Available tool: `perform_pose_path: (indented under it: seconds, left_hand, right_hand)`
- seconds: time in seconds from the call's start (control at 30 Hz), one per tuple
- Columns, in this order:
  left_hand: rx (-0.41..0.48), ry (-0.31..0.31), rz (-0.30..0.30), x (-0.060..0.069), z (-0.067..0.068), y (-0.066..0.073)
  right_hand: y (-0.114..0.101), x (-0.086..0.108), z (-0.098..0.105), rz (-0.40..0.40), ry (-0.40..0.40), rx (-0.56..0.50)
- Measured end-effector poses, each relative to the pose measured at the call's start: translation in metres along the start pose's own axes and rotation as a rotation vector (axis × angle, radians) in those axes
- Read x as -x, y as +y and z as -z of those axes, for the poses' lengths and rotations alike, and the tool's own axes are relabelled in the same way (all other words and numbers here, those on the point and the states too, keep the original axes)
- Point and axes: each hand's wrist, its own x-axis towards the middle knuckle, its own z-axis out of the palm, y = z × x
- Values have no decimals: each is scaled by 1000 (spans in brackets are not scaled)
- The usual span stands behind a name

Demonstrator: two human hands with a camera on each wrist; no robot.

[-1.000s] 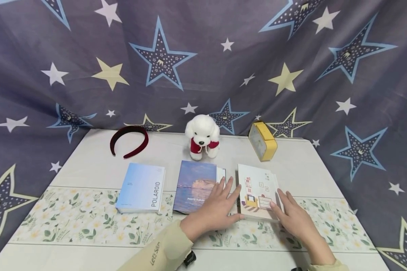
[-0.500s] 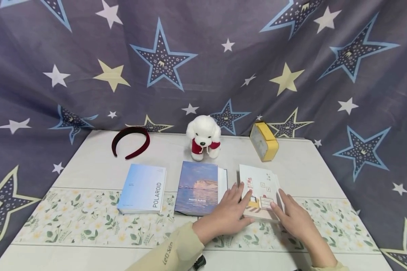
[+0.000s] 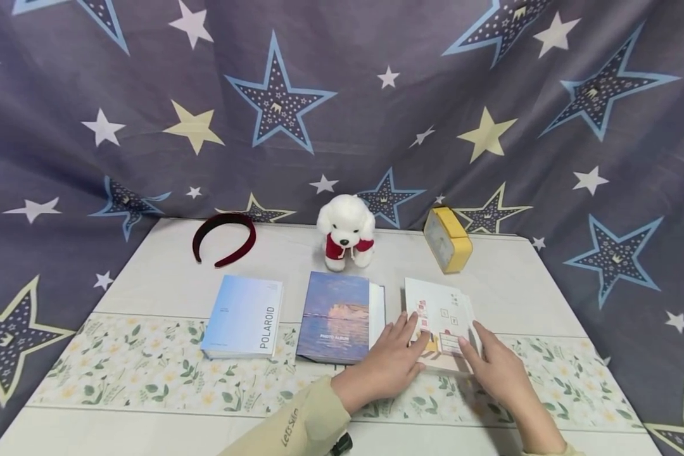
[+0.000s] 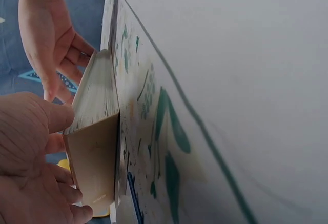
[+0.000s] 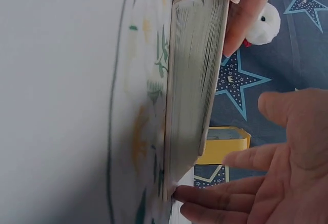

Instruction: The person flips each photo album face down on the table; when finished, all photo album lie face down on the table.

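The white album [image 3: 447,316] lies flat on the table [image 3: 285,250]. The left hand [image 3: 389,362] rests extended fingers on its cover; the right hand [image 3: 498,370], fingers spread, touches its right edge — contact seems made, the album neither lifted nor opened.

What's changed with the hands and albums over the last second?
The left hand moved rightward, from near the purple photo album to the left part of the white album. The right hand stayed at its right edge; both albums stayed put.
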Motion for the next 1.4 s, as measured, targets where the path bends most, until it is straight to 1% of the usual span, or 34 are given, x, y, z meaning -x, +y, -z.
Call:
perform_pose_path:
  seconds: [0.17, 0.3, 0.4, 0.47, 0.53, 0.6, 0.77, 0.87, 0.93, 1.0, 1.17, 1.23, 1.4]
  left_hand:
    - [17, 11, 1, 3, -2, -1]
    - [24, 14, 4, 4, -3, 0]
    - [25, 13, 12, 4, -3, 0]
    - [30, 15, 20, 4, -4, 0]
    - [44, 13, 23, 4, -4, 0]
    - [57, 12, 24, 3, -5, -1]
    - [98, -2, 27, 3, -7, -2]
    - [128, -14, 28, 4, -7, -2]
    - [145, -19, 25, 4, -8, -1]
    - [164, -22, 24, 5, -9, -1]
    - [198, -13, 20, 6, -11, 0]
    - [200, -7, 22, 7, -12, 0]
    - [198, 7, 37, 5, -12, 0]
  right_hand:
    - [-1, -1, 3, -74, 2, -38]
    - [9, -7, 2, -138, -25, -121]
    - [25, -16, -4, -156, -29, -241]
    - [35, -22, -7, -153, -34, -347]
    - [40, -25, -7, -162, -38, -452]
    - [39, -24, -2, -170, -69, -546]
    - [23, -14, 17, -246, -146, -717]
    - [17, -12, 24, -315, -146, -819]
    - [18, -12, 24, -351, -136, -874]
    - [20, -13, 22, -381, -114, -910]
    - [25, -14, 16, -402, -100, -952]
    - [30, -16, 13, -399, -105, -961]
    - [51, -30, 0, -426, -67, -957]
